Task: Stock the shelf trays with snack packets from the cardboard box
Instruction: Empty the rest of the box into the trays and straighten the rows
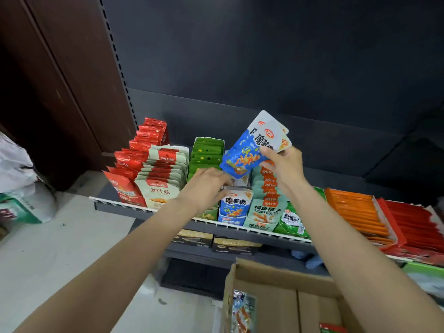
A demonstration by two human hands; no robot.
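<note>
My right hand (282, 164) grips a small stack of blue-and-white snack packets (249, 150), held tilted above the shelf. Directly below stands the blue-and-white display tray (234, 207) of the same snack, at the shelf's front. My left hand (206, 186) reaches into the top of that tray, fingers bent over the packets inside; whether it holds one is hidden. The open cardboard box (283, 296) sits at the bottom of the view, with a packet (242, 311) against its left wall.
The shelf (115, 207) carries rows of red (134, 169), beige (163, 174), green (206, 152), teal (266, 203), orange (355, 212) and red stick (413, 224) packs. Dark boxes (216, 241) sit on the lower shelf. Bags (21, 188) stand on the floor at left.
</note>
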